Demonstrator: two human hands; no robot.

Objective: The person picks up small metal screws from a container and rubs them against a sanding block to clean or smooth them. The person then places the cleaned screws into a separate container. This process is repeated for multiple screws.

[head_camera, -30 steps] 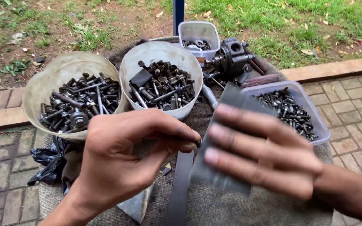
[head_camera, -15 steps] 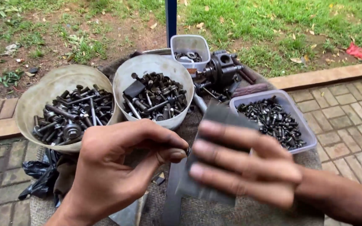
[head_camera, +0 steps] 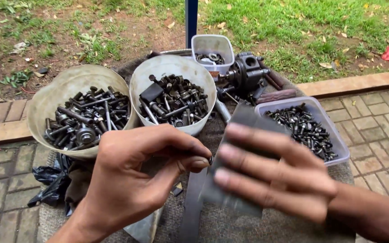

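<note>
My right hand [head_camera: 275,173] holds a flat grey metal plate [head_camera: 244,119] upright, fingers spread across its near face. My left hand [head_camera: 136,180] pinches a small dark nut or washer [head_camera: 210,159] between thumb and forefinger, right against the plate's left edge. Both hands hover over a grey cloth-covered table [head_camera: 293,229].
Behind the hands stand two round cream bowls [head_camera: 64,83] [head_camera: 176,65] full of dark bolts, a clear rectangular tub of small screws [head_camera: 334,135], a small clear tub [head_camera: 212,42], and a dark metal mechanical part [head_camera: 248,74]. A black plastic bag [head_camera: 50,184] hangs at left. Brick paving and grass surround the table.
The view has shifted slightly. My left hand's pinch has stayed at the plate's left edge, and my right hand has drifted a little lower and rightward with the plate.
</note>
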